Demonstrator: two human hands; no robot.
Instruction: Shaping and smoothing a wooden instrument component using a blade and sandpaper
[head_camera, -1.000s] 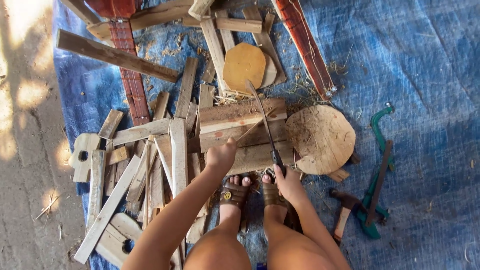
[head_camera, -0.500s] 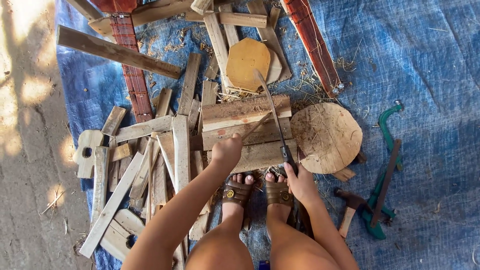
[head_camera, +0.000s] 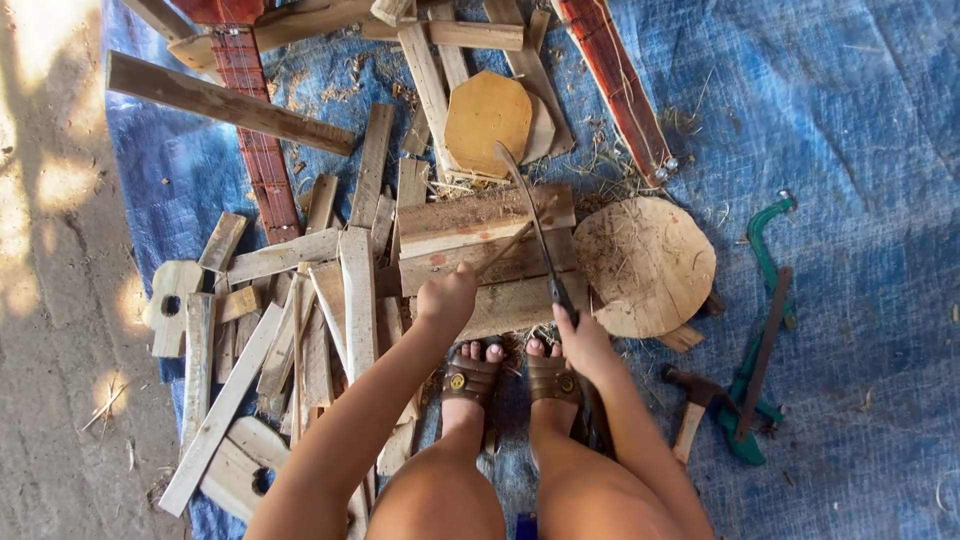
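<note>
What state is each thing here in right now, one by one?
Left hand: closed on thin stick.
Thin stick: propped at a slant on wood block.
Right hand: gripping long knife.
Long knife: blade raised over block.
Wood block: lying flat.
Green saw: lying unused.
Hammer: lying unused.

Two bare hands, the left hand (head_camera: 447, 300) and the right hand (head_camera: 580, 340), and two feet in brown sandals (head_camera: 510, 378). One long dark-handled blade (head_camera: 535, 225). One thin wooden stick (head_camera: 505, 250). One round wooden disc (head_camera: 645, 265). One pale octagonal wooden board (head_camera: 487, 120). One green metal frame saw (head_camera: 760, 330). One wooden-handled hammer (head_camera: 690, 410). One blue plastic tarpaulin (head_camera: 850, 150). Too many loose wooden slats (head_camera: 357, 290) to count exactly.
</note>
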